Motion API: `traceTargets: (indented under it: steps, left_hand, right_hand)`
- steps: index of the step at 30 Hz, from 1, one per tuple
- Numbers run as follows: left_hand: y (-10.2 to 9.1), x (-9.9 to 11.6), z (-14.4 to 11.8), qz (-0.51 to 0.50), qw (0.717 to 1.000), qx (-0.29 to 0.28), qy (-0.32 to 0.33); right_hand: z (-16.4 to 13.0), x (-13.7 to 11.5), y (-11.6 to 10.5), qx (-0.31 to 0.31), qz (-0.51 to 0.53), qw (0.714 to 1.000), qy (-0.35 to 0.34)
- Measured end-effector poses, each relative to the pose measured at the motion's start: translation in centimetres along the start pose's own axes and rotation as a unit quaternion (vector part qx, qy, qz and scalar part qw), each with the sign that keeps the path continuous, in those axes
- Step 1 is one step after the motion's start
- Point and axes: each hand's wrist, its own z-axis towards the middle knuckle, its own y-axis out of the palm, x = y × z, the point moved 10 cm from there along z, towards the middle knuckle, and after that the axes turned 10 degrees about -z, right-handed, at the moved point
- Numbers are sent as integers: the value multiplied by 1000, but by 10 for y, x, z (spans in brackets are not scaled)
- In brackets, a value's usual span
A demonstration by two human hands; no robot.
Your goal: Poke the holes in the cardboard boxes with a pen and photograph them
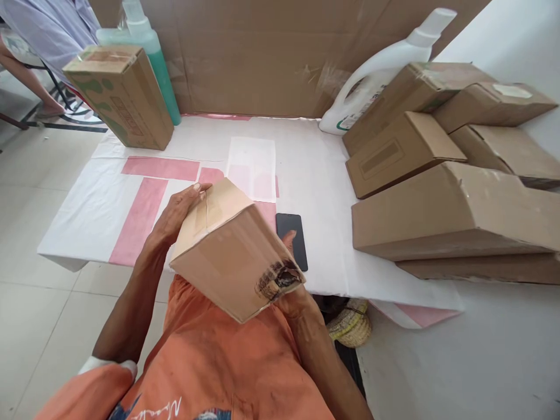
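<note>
While both hands lift it clear of the table (315,175), the cardboard box (234,248) hangs tilted in front of the person's chest, one long face turned up towards the head camera and a dark smudged mark showing near its lower right corner. That tilt looks chosen so the taped end can be inspected or worked on, though this is only my reading.

The left hand (175,219) grips the far upper end, thumb lying along the top edge and fingers wrapped behind out of sight. The right hand (291,291) supports the box from below at the near right corner; only the thumb tip and part of the palm show, so its fingers are closed on the box but mostly hidden by it.

Just beyond the box, a black phone (292,239) lies flat on the white and pink sheet covering the table. To the right, a pile of sealed cardboard boxes (450,216) is stacked loosely, with a white detergent bottle (376,73) behind them. At the far left stands another box (120,96) beside a green bottle (153,52), and a cardboard sheet (262,52) walls off the back.
</note>
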Motion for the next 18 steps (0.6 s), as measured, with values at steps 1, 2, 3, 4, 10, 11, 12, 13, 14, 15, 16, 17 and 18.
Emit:
traceTargets:
  steps: [1, 2, 3, 4, 10, 11, 12, 13, 14, 15, 16, 17, 18]
  left_hand:
    - [0, -4, -2, 4, 1000, -1, -1]
    - [1, -7, -4, 8, 1000, 3, 1]
    - [1, -12, -8, 11, 1000, 13, 3]
    - [2, -17, -14, 11, 1000, 25, 3]
    - [40, -66, -75, -84, 994, -16, -61]
    - [47, -73, -86, -82, 994, -29, -70]
    - [52, -80, -96, -71, 994, -36, -81]
    - [54, -87, -105, -51, 993, -39, -96]
    - [55, -94, -111, -28, 992, -43, -112]
    - [54, -98, -116, -4, 991, -51, -124]
    - [52, -100, -119, 19, 989, -63, -129]
    - [48, -98, -119, 36, 988, -77, -125]
    - [40, -94, -117, 44, 989, -86, -111]
  right_hand:
    - [-2, -3, 2, 1, 16, 1000, 2]
    - [-3, -9, 1, 10, 29, 1000, -6]
    - [-5, -19, -2, 25, 39, 999, -26]
    - [-7, -31, -8, 45, 43, 996, -57]
    - [-27, -108, -16, 50, -116, 966, -227]
    - [-28, -114, -11, 37, -173, 956, -233]
    - [-28, -117, -6, 26, -228, 944, -236]
    - [-26, -118, -2, 22, -277, 931, -237]
    - [-23, -117, 1, 19, -316, 918, -238]
    - [-19, -115, 3, 17, -345, 908, -236]
    - [-15, -110, 4, 12, -364, 903, -230]
    - [-10, -104, 3, 7, -374, 901, -220]
    - [-6, -97, 2, -1, -379, 902, -209]
